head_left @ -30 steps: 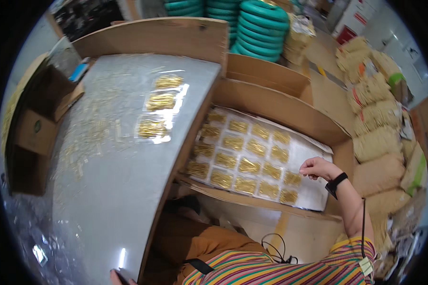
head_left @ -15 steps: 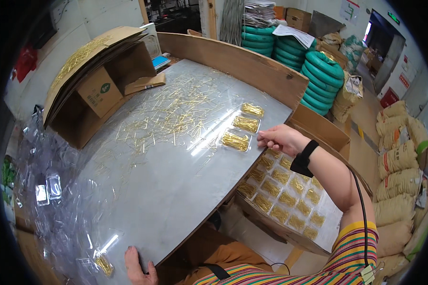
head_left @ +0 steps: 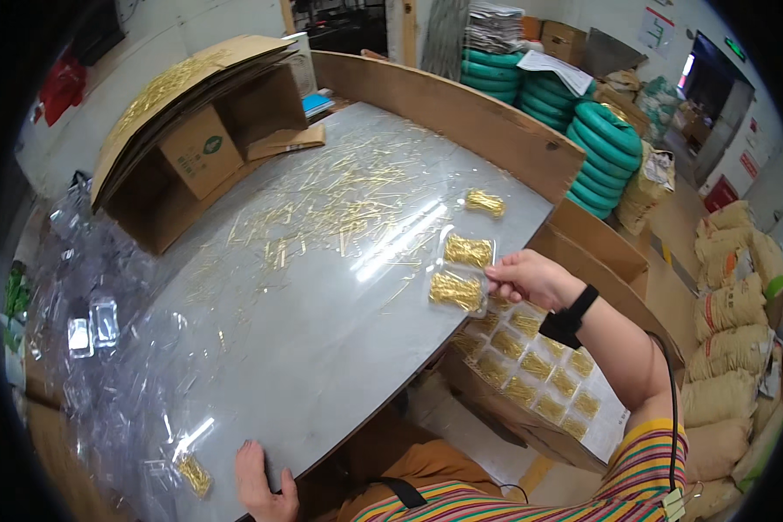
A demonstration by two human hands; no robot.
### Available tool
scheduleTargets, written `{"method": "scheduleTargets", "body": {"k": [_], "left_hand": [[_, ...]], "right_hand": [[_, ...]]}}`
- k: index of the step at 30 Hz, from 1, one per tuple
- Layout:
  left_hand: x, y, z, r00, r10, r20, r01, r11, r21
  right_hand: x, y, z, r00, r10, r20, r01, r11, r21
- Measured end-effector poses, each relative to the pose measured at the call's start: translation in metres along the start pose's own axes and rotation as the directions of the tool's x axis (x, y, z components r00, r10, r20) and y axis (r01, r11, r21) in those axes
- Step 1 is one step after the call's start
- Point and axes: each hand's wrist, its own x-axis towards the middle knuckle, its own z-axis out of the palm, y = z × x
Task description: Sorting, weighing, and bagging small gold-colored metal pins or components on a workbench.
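Observation:
My right hand [head_left: 531, 278] pinches the right edge of a clear plastic tray filled with gold-coloured wire pieces [head_left: 468, 251]. Against its near side lies another filled clear tray [head_left: 457, 291], close to my fingertips. A third bundle of gold wire pieces [head_left: 485, 203] sits a little farther off, apart from these two. Resting on the grey tabletop [head_left: 322, 348] near its front edge, my left hand [head_left: 265, 487] has thumb and fingers apart and holds nothing. To the left of it is one more filled tray [head_left: 194, 475].
Loose gold wire pieces [head_left: 339, 196] are strewn over the far tabletop. An open cardboard box [head_left: 204, 152] stands far left, above a heap of clear plastic trays [head_left: 104, 374]. Right of the table, a lower surface [head_left: 605, 426] bears rows of filled trays. A wooden board [head_left: 461, 109] edges the back.
My right hand has come nearer and taken hold of a tray's edge. The two nearer filled trays have slid toward me, away from the farthest bundle. The whole view has shifted slightly.

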Motion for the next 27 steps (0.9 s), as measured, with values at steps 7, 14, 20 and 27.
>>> {"method": "scheduleTargets", "body": {"k": [7,14,20,27], "left_hand": [[0.03,0.027,0.003,0.996,-0.031,0.088,0.044,0.988,-0.148],[0.063,0.054,0.044,0.974,0.038,0.224,-0.025,0.998,-0.061],[0.072,0.058,0.053,0.967,-0.004,0.256,0.001,1.0,0.015],[0.073,0.057,0.054,0.978,-0.012,0.206,0.022,0.999,-0.047]], "right_hand": [[-0.024,0.016,0.076,0.988,0.0,0.157,-0.004,1.0,0.022],[-0.031,0.016,0.158,0.952,0.059,0.301,-0.021,0.992,-0.126],[-0.021,0.012,0.182,0.938,0.055,0.342,0.009,0.984,-0.18],[-0.019,0.014,0.188,0.94,0.052,0.337,0.021,0.978,-0.209]]}}
